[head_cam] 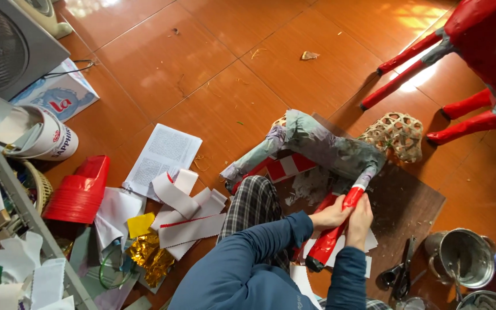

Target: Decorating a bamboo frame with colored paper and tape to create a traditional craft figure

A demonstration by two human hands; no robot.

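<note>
You are closing both your left hand (329, 217) and right hand (359, 223) around the red leg (333, 235), so be pressing the paper flat without twisting.

Red paper over grey-green papier-mâché on an orange tiled floor

The figure's leg (333, 232) is glossy red; its body (322, 143) is mottled grey-green. Sleeves (259, 258) are dark blue, trousers (254, 206) black-and-white checked, the stacked cups (81, 192) red, the foil scraps (147, 252) gold, the basket (398, 135) tan woven.
</note>
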